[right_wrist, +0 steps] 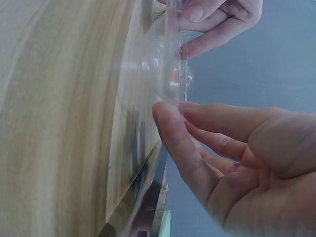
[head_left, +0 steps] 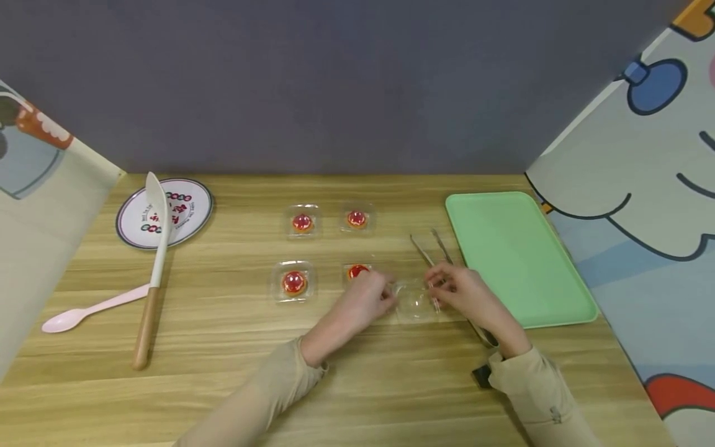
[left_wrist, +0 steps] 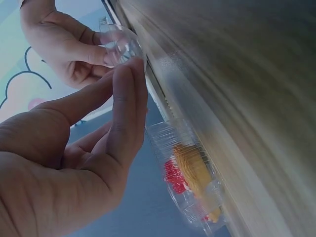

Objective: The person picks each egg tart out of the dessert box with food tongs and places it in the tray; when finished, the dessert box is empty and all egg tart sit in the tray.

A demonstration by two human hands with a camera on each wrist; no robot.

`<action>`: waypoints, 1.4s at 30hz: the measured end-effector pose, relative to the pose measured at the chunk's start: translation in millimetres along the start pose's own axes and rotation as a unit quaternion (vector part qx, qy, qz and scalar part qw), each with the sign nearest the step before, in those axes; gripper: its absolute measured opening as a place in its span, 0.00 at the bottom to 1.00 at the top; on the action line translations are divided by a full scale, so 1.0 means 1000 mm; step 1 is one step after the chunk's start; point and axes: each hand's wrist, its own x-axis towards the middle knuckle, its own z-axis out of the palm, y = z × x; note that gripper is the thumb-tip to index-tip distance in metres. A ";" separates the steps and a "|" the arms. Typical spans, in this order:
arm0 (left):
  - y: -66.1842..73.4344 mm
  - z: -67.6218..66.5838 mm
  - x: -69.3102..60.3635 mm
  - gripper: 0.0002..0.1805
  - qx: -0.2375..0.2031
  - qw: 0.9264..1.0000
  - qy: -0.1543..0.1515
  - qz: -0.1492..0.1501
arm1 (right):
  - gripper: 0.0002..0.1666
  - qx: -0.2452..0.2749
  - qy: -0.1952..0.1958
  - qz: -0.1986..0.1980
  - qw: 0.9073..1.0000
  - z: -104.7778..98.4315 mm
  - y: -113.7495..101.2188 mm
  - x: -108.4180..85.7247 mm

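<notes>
A clear plastic domed box (head_left: pixel 416 304) is between both hands, just above or on the table; its dome looks see-through. My left hand (head_left: pixel 365 297) pinches its left edge, thumb against fingertips, as the left wrist view shows. On the opposite edge, my right hand (right_wrist: pixel 237 158) pinches the thin rim between thumb and forefinger. Behind the left hand, partly covered by it, stands a boxed tart (head_left: pixel 357 271) with a red top. Metal tongs (head_left: pixel 444 245) lie under and beyond the right hand.
More boxed red-topped tarts (head_left: pixel 293 282) stand left and behind. A green tray (head_left: pixel 519 261) lies to the right. On the left are an oval plate (head_left: pixel 192 217), a long wooden-handled spatula (head_left: pixel 146 326) across it, and a pink spoon (head_left: pixel 100 307). A grey panel (head_left: pixel 335 87) rises behind.
</notes>
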 end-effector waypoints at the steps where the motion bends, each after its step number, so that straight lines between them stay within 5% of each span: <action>1: 0.000 0.000 0.000 0.10 0.004 1.000 -0.002 0.000 | 0.12 -0.001 -0.001 0.001 1.000 0.001 0.001 0.000; 14: 0.000 -0.001 -0.004 0.09 -0.006 1.000 -0.014 0.004 | 0.11 -0.004 -0.008 -0.003 1.000 0.003 0.000 0.000; 19: 0.001 -0.007 -0.007 0.16 -0.006 1.000 -0.018 -0.002 | 0.11 -0.021 0.005 -0.005 1.000 0.002 -0.003 0.000; 29: 0.004 -0.027 -0.017 0.17 -0.020 1.000 -0.009 -0.004 | 0.09 -0.104 0.067 -0.040 0.992 0.001 -0.011 0.004; 34: 0.000 -0.039 -0.026 0.17 -0.052 0.998 -0.006 -0.029 | 0.08 -0.145 0.098 -0.053 0.983 0.004 -0.018 0.011; 42: -0.015 -0.069 -0.050 0.19 -0.066 0.995 0.039 -0.063 | 0.09 -0.130 0.095 -0.070 0.985 0.010 -0.042 0.029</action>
